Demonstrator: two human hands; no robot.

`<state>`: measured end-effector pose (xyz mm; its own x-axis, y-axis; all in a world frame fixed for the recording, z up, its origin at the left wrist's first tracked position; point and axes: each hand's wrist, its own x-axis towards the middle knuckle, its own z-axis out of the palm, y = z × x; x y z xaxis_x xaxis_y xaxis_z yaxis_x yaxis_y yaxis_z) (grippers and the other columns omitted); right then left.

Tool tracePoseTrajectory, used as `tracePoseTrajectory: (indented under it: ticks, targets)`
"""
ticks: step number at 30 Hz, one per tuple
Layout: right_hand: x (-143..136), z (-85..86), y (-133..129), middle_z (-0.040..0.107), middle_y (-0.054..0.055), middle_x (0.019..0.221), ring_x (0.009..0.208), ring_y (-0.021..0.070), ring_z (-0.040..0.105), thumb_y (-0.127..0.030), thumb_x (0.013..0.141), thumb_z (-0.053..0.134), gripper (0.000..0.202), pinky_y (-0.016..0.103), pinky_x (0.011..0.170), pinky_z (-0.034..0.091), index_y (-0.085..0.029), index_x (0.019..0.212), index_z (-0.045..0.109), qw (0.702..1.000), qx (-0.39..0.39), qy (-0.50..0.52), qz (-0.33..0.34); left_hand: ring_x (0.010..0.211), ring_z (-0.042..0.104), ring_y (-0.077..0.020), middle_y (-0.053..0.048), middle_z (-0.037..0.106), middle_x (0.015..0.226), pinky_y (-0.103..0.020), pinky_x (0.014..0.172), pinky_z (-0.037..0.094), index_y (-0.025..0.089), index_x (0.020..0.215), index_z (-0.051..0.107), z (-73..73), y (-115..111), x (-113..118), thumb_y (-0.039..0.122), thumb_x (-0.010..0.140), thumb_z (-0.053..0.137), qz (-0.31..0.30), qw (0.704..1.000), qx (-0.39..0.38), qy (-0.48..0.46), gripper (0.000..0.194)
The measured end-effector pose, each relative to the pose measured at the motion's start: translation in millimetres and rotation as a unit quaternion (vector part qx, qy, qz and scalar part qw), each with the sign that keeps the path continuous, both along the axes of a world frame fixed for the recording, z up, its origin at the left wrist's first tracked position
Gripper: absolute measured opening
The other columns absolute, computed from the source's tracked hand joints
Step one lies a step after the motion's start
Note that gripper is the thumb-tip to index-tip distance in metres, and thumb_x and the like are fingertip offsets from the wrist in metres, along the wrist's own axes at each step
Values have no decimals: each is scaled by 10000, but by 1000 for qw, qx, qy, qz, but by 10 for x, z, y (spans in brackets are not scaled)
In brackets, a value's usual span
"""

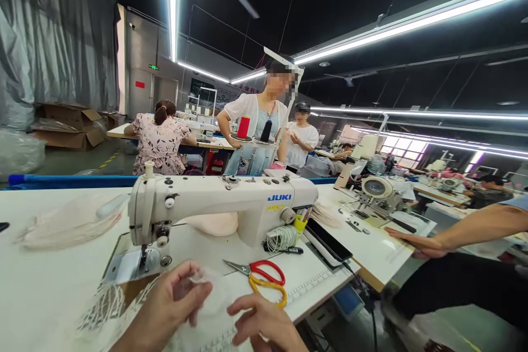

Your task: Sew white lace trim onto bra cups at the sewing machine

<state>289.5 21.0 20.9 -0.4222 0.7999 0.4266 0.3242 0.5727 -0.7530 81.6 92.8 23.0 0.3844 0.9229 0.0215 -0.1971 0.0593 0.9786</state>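
Observation:
My left hand (177,294) is closed, thumb and fingers pinching a thin, sheer white fabric (214,294) in front of the sewing machine. Just right of it, my right hand (266,322) hovers with bent fingers apart; I see nothing between them. Scissors (247,270) with one red and one yellow handle lie on the table beyond my right hand, blades pointing left. The white JUKI sewing machine (214,195) stands across the table, its needle area left of my left hand. White strings or fringe (107,302) hang in a bunch below the needle plate.
Pale folded fabric (74,225) lies at left. A coil of cord (281,238), a black marker (292,251) and a phone-like black device (328,242) lie at right. A seated co-worker's arm (474,228) rests on the neighbouring table. Two co-workers stand behind the machine.

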Motion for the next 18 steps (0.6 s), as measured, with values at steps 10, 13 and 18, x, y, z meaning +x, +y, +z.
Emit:
tracePoseTrajectory:
  ticks: [10,13,18]
  targets:
    - [-844,-69,-21,476,-40,590,589,112,428,-336,840,574,213,228,588,345,-169,710,551,989,-122,64,-55,328,465,-87,115,445,425,-182,421,313,208,706,439,115,-613,-542,440,792,556,-28,960,76,270,274]
    - [-852,-74,-104,453,-37,620,601,109,390,-358,885,505,260,223,559,300,-173,702,506,988,-141,66,-21,322,426,-83,98,498,463,-191,410,289,206,764,456,56,-762,-727,513,815,510,-67,966,15,248,315]
    - [-879,-32,-295,386,-38,678,640,117,352,-450,937,395,325,231,581,306,-192,747,446,981,-184,61,25,589,482,-124,38,550,609,-221,572,340,196,687,455,-53,-938,-803,509,815,507,-78,968,50,232,342]
